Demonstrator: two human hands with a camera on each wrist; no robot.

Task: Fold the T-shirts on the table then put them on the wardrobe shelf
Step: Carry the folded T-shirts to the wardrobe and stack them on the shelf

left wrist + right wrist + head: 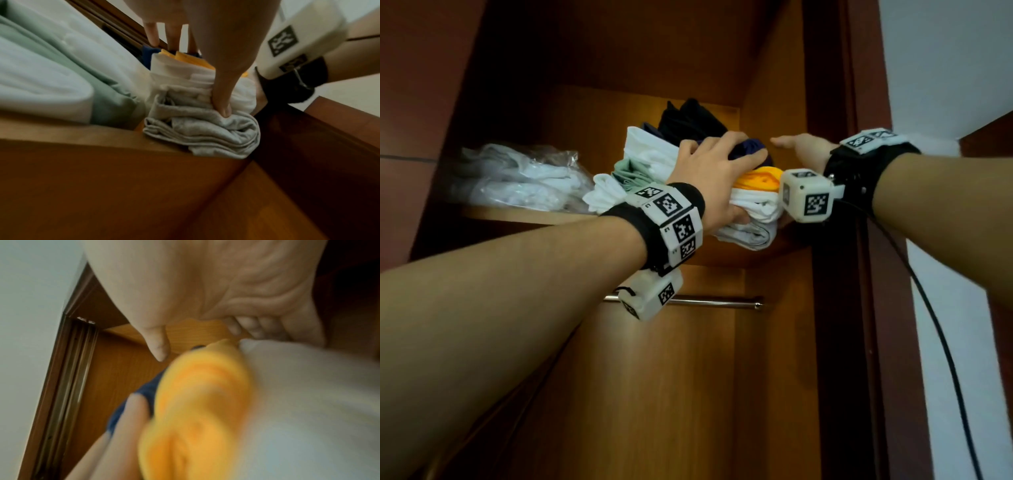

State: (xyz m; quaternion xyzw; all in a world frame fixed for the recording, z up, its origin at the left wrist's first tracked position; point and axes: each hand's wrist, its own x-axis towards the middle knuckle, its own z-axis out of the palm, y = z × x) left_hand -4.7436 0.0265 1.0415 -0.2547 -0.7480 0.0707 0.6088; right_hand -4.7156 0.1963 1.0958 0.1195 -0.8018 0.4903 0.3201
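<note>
A stack of folded T-shirts [755, 205] sits at the right end of the wardrobe shelf [527, 215]: navy on top, then yellow [197, 402], white, and grey [205, 134] at the bottom, which overhangs the shelf edge. My left hand [717, 174] holds the stack, fingers laid over the navy shirt and thumb [223, 107] pressed into the front folds. My right hand [803, 145] is against the stack's right side, thumb stretched out free. Its fingers [255, 329] bend round the far side of the white shirt.
Left of this stack lies another pile [640, 161] of white and mint-green folded clothes, with black garments [688, 120] behind. A plastic bag of white clothing [517, 174] fills the shelf's left part. The wardrobe side wall [774, 96] is close on the right. A hanging rail [722, 302] runs below.
</note>
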